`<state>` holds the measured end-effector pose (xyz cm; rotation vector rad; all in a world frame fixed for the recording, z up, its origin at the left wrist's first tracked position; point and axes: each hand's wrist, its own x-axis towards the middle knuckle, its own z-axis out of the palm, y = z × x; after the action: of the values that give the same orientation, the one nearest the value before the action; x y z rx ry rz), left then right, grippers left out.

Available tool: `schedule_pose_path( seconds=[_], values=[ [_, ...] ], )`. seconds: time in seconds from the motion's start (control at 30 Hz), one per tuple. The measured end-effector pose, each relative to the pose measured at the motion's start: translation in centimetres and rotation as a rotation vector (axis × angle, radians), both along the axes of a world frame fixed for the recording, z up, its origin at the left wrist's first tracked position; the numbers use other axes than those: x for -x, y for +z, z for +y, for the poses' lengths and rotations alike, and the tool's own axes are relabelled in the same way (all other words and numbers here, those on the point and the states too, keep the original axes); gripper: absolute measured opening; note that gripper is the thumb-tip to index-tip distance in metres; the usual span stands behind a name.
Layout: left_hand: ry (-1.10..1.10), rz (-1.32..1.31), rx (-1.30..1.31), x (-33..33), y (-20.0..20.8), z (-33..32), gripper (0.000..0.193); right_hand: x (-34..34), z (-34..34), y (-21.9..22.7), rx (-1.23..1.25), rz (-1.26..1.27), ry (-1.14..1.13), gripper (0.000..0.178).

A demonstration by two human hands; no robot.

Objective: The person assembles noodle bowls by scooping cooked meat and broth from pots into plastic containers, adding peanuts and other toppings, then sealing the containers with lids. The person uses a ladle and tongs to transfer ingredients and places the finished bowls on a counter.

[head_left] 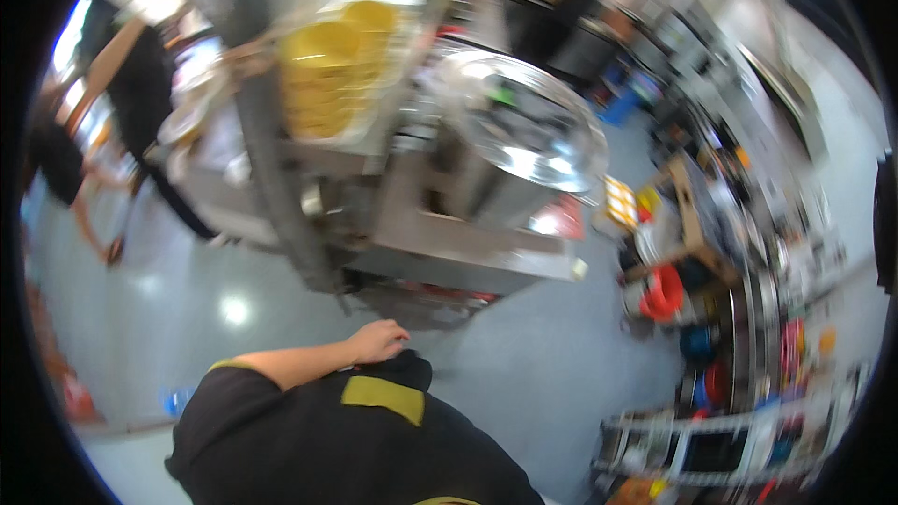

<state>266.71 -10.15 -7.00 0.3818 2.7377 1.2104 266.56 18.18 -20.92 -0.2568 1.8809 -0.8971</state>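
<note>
My left hand (379, 340) hovers in front of my black shirt (318, 440) with its fingers loosely curled, and nothing shows in it. A yellow patch (383, 398) on the shirt lies just below that hand. My right hand is out of the picture. Beyond my left hand stands a metal worktable (468, 262), apart from it. On the table, a wide shiny metal basin (585, 154) sits on a tall metal container (496, 192); the basin's contents are blurred. Stacked yellow bowls (323, 84) fill a white tray to its left.
At the left, a person in dark clothes (136, 75) and another person's bent arm (84, 215) show beside the counter. A further person (571, 9) works at the back. On the right are a red bucket (662, 292), a wooden crate (692, 210) and a white rack (720, 430).
</note>
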Motion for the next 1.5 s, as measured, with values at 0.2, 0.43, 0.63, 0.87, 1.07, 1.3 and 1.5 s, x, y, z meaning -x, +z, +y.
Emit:
schedule_pose_path(
  seconds=[0.2,0.43,0.63,0.87,1.07,1.3,1.5],
  values=[
    [-0.176,-0.156,-0.178,11.2,4.4,15.0,0.022,6.9,10.6,-1.6,0.053,-0.006,-0.228,0.026],
    [-0.531,-0.034,-0.256,27.8,9.0,34.8,0.023,12.7,31.8,-0.1,-0.136,-0.051,-0.608,0.025],
    [-0.629,0.134,-0.135,43.1,11.1,45.5,0.026,20.4,44.4,-1.2,-0.191,-0.116,-0.663,0.024],
    [-0.392,0.017,0.102,51.5,1.5,50.5,0.029,40.9,57.3,-2.0,-0.211,-0.18,0.109,0.024],
    [-0.103,-0.052,0.135,65.0,0.3,48.9,0.032,80.1,53.6,2.0,0.011,0.654,-0.145,0.034],
    [0.068,0.013,0.035,90.4,5.1,50.0,0.029,99.7,62.0,-1.7,-0.014,0.5,-0.322,0.033],
    [-0.034,0.197,-0.117,114.4,16.2,52.9,0.03,95.1,77.1,-10.0,-0.395,0.195,-0.382,0.033]
  ],
)
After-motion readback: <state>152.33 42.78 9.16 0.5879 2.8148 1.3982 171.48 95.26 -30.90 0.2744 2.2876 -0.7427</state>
